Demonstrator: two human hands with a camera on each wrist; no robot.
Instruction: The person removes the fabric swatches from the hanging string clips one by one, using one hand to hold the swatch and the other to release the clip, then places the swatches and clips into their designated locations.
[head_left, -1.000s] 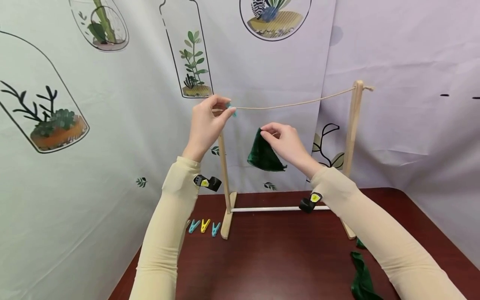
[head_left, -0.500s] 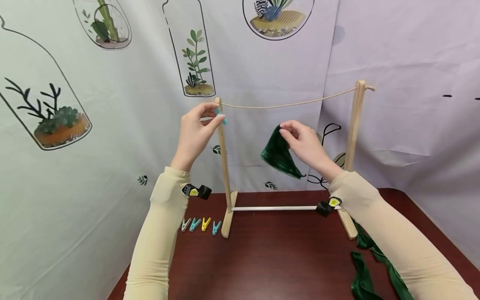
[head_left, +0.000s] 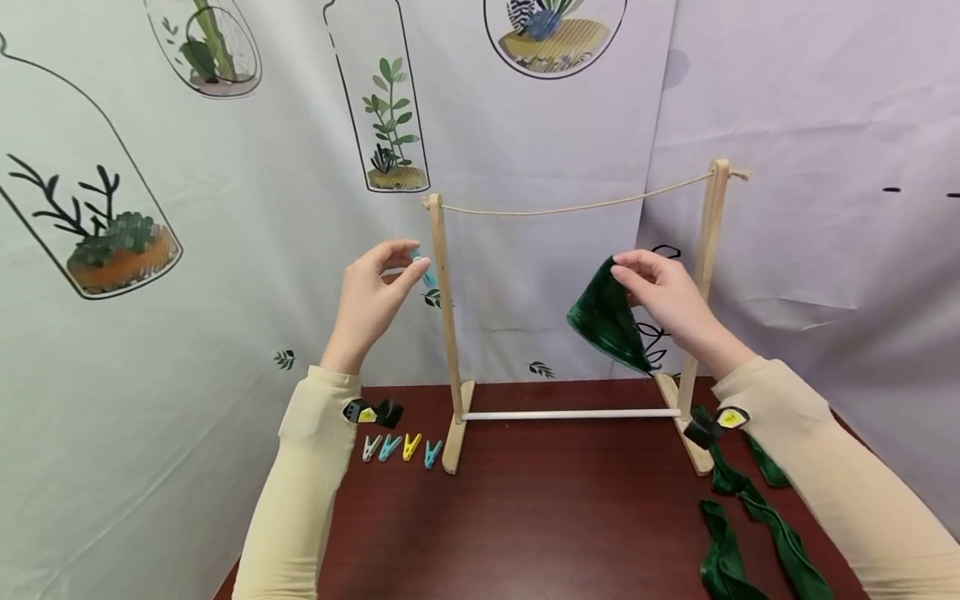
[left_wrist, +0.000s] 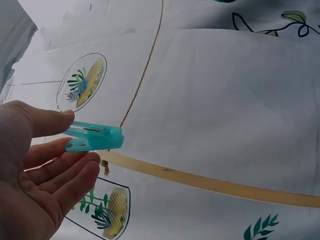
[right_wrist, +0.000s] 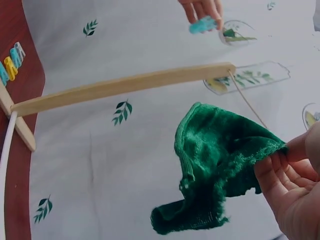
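My left hand [head_left: 372, 293], just left of the stand's left post, pinches a teal clothespin [left_wrist: 97, 137] by its handle ends between thumb and fingers. The clothespin's jaws look closed and grip nothing. My right hand [head_left: 670, 298] pinches a dark green velvety cloth piece [head_left: 609, 321] at its upper corner; the rest hangs down in a flared shape, near the right post. Ragged, fraying edges show on the cloth in the right wrist view. Between the two hands, a thin cord [head_left: 558, 212] sags across the wooden stand [head_left: 444, 308], above both hands, with nothing hanging on it.
Several clothespins, including a yellow one [head_left: 410, 447] and a blue one [head_left: 432, 454], lie left of the stand on the dark red table [head_left: 555, 517]. Twisted green cloth strips [head_left: 772, 521] lie at the right. A white rod [head_left: 570, 414] joins the stand's feet. Printed fabric hangs behind.
My left hand has moved down and left, away from the cord, with the clothespin. My right hand has carried the green cloth to the right.
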